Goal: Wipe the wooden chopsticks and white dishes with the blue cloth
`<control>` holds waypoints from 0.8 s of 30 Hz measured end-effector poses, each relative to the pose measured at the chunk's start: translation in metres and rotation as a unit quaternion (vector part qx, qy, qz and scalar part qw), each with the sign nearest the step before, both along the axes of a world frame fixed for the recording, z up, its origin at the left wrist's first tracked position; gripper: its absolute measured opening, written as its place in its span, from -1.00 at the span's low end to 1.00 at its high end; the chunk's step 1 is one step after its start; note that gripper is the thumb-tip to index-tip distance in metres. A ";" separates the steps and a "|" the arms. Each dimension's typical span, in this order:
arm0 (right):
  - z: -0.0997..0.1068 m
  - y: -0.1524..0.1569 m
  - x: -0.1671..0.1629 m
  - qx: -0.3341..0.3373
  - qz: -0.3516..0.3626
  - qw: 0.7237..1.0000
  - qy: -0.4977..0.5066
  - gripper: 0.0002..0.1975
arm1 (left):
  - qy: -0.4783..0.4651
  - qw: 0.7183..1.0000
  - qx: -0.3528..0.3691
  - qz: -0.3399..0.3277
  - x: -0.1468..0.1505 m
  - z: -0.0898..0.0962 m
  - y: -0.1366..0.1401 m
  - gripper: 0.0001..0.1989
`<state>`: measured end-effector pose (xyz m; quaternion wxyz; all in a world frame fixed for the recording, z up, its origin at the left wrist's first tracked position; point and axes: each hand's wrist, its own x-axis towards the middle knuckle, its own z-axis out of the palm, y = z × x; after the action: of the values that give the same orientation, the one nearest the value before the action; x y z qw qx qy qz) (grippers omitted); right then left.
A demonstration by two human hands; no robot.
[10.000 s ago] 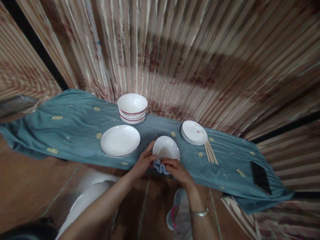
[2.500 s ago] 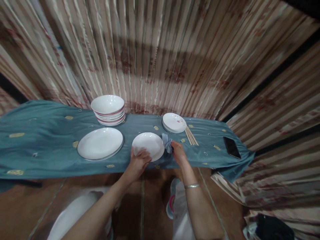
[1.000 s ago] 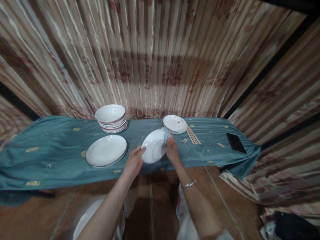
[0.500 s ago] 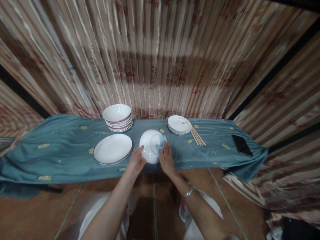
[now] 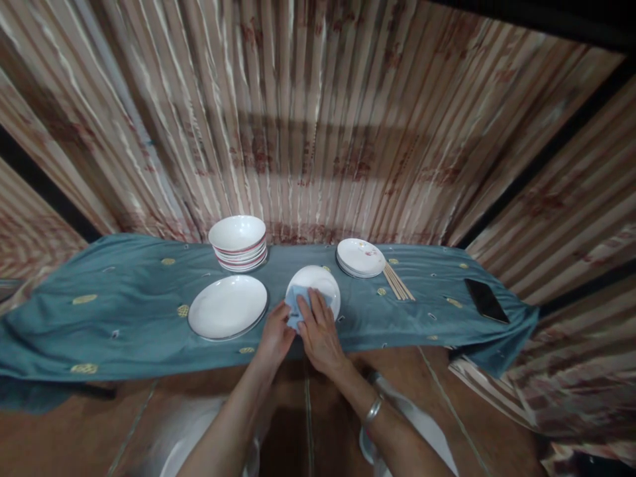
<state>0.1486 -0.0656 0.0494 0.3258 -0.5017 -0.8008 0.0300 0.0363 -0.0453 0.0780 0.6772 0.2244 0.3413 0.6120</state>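
Note:
Above the front part of the table I have a round white plate point(image 5: 330, 286). My left hand point(image 5: 276, 333) is closed on its near left edge. My right hand point(image 5: 320, 328) lies over the plate, its fingers pressing a folded light blue cloth point(image 5: 297, 297) against the surface. The cloth covers the plate's left part and reaches my left fingertips. Left of my hands rests a large white oval plate point(image 5: 228, 308), apparently on another. The hands and cloth hide the plate's near side.
A stack of white bowls with red bands point(image 5: 238, 237) stands at the back left. Small flowered plates point(image 5: 361, 256) are stacked at the back right, with several wooden chopsticks point(image 5: 398, 281) beside them. A black phone point(image 5: 485, 300) lies far right on the green tablecloth point(image 5: 149, 301).
My right hand and the blue cloth have moved left across the plate, from its right edge to its left part. The plate's foot ring, visible before, is now mostly covered. The view has tilted slightly.

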 end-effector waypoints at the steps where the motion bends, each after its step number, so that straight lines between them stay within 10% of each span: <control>1: 0.004 0.004 0.001 0.006 -0.007 1.000 -0.003 -0.45 | -0.005 1.000 0.003 -0.001 0.001 0.000 0.000 -0.86; 9: 0.016 0.028 0.018 0.039 -0.070 0.996 0.047 -0.48 | -0.040 0.999 0.010 -0.010 0.004 0.001 -0.002 -0.74; 24: -0.049 0.032 0.032 -0.067 -0.141 0.953 0.259 -0.44 | -0.086 0.992 -0.089 -0.011 -0.004 0.001 0.001 -0.77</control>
<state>0.1801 -0.0335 -0.0001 0.4886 -0.6049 -0.6063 0.1668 0.0319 -0.0444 0.0792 0.7281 0.1131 0.3325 0.5887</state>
